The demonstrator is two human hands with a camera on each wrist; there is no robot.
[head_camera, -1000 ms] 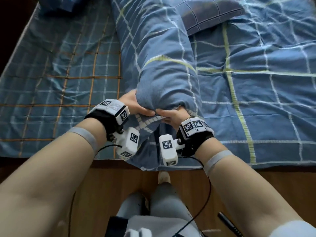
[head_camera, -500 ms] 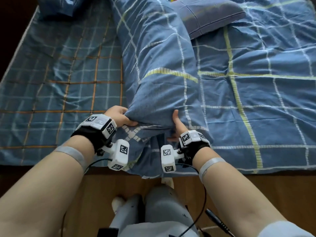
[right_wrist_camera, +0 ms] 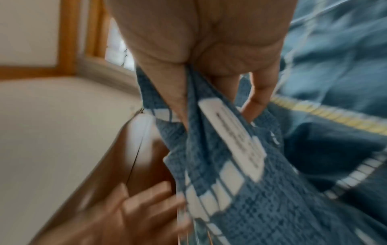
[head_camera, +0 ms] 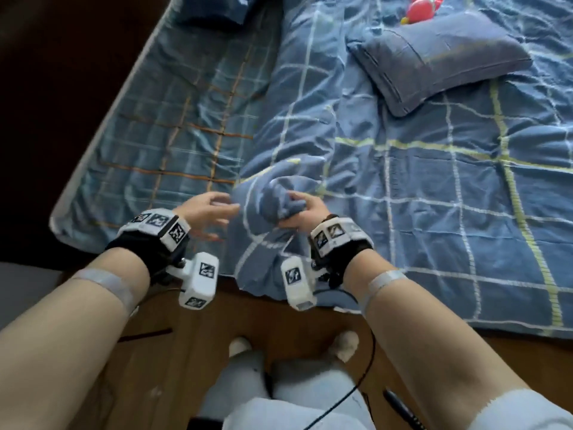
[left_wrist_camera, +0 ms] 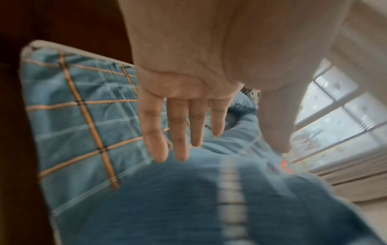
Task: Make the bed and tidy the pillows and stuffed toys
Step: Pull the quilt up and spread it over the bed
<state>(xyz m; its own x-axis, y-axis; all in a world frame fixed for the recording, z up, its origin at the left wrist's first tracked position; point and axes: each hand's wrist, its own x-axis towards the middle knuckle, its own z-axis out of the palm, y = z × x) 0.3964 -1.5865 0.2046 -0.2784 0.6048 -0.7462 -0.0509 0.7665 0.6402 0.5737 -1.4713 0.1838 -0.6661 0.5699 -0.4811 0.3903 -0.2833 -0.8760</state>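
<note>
A blue checked duvet with white and yellow lines covers the right part of the bed, its left edge bunched in a ridge. My right hand grips a bunched corner of the duvet near the bed's front edge; a white care label shows in the fold. My left hand hovers just left of that bunch, fingers straight and spread, holding nothing. A dark blue pillow lies on the duvet at the back right, and a red stuffed toy sits behind it.
The bare sheet, blue with orange lines, lies exposed on the left half of the mattress. Another dark blue pillow sits at the back left. Wooden floor and my legs are below; a window stands beyond the bed.
My left hand has let go of the duvet edge and opened. My right hand has gathered the corner into a tighter bunch. The raised fold of duvet has dropped lower onto the bed.
</note>
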